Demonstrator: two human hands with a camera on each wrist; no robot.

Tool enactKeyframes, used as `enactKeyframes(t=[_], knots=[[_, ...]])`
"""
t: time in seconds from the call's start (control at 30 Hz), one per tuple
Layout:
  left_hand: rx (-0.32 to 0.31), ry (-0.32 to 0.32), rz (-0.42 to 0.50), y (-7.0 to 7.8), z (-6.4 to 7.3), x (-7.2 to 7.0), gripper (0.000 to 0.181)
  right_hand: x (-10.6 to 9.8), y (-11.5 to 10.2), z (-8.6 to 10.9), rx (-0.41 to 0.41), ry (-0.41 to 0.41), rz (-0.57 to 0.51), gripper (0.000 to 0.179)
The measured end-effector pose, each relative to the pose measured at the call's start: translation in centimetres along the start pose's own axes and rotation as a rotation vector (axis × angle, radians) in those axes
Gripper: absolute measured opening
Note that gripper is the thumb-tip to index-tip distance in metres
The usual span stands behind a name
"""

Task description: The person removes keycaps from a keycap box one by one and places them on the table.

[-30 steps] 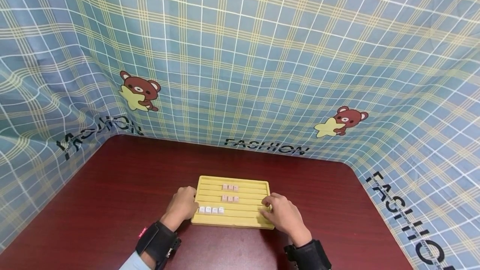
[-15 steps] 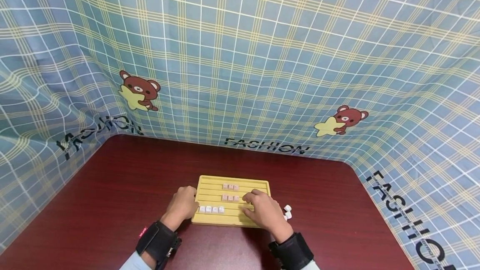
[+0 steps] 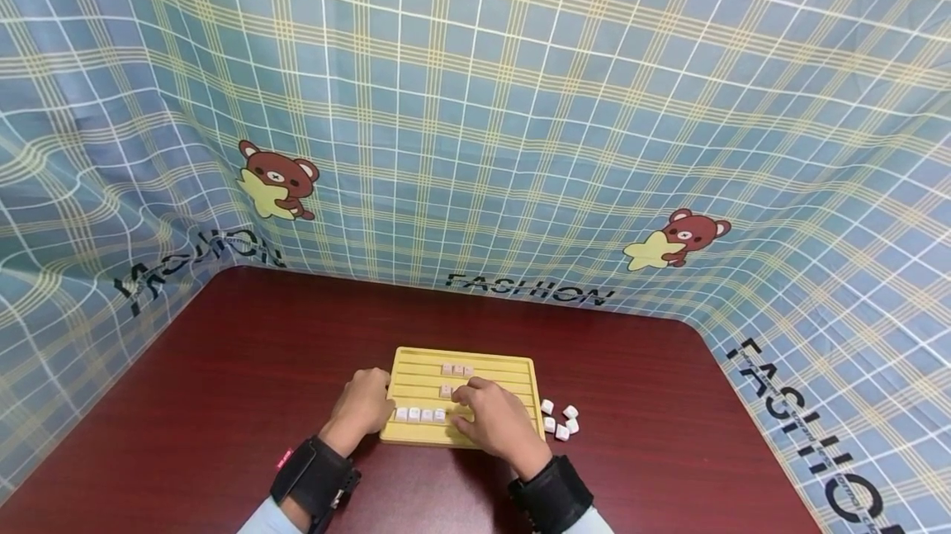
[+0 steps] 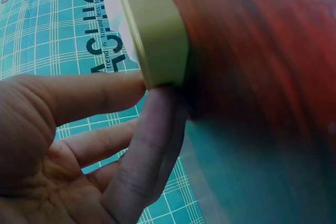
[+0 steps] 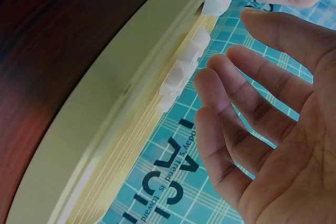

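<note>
A yellow tray [image 3: 513, 369] with raised rows lies on the table, bearing small keycap-like pieces. My left hand [image 3: 364, 404] grips its left edge; in the left wrist view the thumb [image 4: 100, 95] lies on the rim, with fingers against the side. White pieces [image 3: 420, 415] line up in a lower row at the left. Pinkish pieces [image 3: 456, 370] sit in the top row, and another pinkish piece [image 3: 446, 391] shows in the row below. My right hand [image 3: 499, 420] hovers over the tray's middle, hiding part of that row. In the right wrist view its fingers [image 5: 252, 93] are loosely bent, with nothing between them.
Several loose white pieces [image 3: 562, 432] lie on the table just right of the tray. The dark red table [image 3: 282, 352] is bounded at the back and sides by a blue checked cloth [image 3: 461, 146] with printed bears and lettering.
My right hand has moved left from the tray's right edge to over its middle, uncovering the loose white pieces and covering part of the second row. The left hand stays on the edge.
</note>
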State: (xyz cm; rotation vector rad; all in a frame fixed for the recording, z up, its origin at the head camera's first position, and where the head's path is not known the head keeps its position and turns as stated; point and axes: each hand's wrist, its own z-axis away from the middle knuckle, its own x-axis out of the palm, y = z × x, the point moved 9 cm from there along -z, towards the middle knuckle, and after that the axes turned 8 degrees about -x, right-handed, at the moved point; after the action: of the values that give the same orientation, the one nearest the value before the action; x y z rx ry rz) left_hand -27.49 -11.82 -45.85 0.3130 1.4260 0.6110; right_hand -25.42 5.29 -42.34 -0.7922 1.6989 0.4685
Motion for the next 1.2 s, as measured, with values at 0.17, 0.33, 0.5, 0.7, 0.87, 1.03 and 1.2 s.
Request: enactKeyframes(t=[0.17, 0.33, 0.5, 0.7, 0.87, 1.03, 1.2], knots=[[0.008, -0.001, -0.011, 0.0, 0.0, 0.1, 0.007, 0.3, -0.4, -0.4, 0.01, -0.014, 0.002, 0.022], [0.003, -0.003, -0.01, 0.0, 0.0, 0.1, 0.007, 0.6, -0.7, -0.7, 0.024, -0.041, -0.005, 0.024], [-0.006, 0.0, 0.014, -0.2, 0.1, 0.2, 0.012, 0.7, -1.0, -0.9, 0.009, -0.03, -0.002, 0.025], [-0.014, 0.0, 0.021, -0.2, 0.0, 0.2, 0.015, 0.9, -1.2, -1.0, 0.004, -0.043, -0.001, 0.025], [-0.006, -0.001, 0.0, -0.2, -0.2, 0.3, 0.016, 1.0, -1.3, -1.1, 0.005, -0.05, 0.002, 0.025], [-0.011, -0.003, 0.002, -0.4, -0.1, 0.3, 0.011, 1.2, -1.3, -1.2, 0.015, -0.058, 0.001, 0.025], [-0.001, 0.007, -0.01, -0.1, 0.0, 0.1, 0.01, 1.6, -1.1, -1.1, 0.032, -0.076, -0.004, 0.025]])
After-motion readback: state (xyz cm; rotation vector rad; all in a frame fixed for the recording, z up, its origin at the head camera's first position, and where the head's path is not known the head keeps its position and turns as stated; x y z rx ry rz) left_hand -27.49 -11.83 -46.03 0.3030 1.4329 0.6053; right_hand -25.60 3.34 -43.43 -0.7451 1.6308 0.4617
